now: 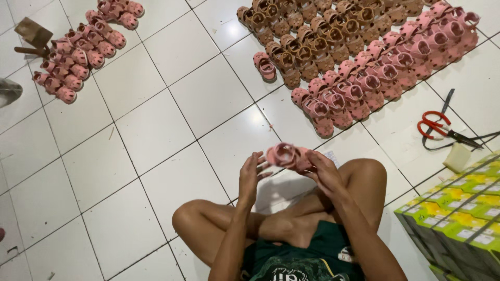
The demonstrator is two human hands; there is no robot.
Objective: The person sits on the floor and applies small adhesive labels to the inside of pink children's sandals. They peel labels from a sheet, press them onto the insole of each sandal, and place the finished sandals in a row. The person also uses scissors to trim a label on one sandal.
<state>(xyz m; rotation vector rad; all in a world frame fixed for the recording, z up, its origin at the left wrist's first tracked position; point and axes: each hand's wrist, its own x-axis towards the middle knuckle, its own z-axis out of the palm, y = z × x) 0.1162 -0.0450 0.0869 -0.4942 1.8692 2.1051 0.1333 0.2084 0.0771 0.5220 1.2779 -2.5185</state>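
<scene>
The person sits cross-legged on the tiled floor (156, 130). The right hand (324, 174) grips a pink sandal (287, 156) held above the knees; the left hand (251, 177) is open, its fingertips at the sandal's edge. Stacked yellow-green boxes (458, 213), shut, sit at four o'clock, red scissors (435, 126) at two.

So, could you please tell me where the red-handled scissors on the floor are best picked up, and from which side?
Take the scissors by the red loop handles, coming from the left. The handles lie toward the pink sandals, while the dark blades point right toward the green boxes, among black straps. The right hand, holding a pink sandal, is nearer.
</scene>
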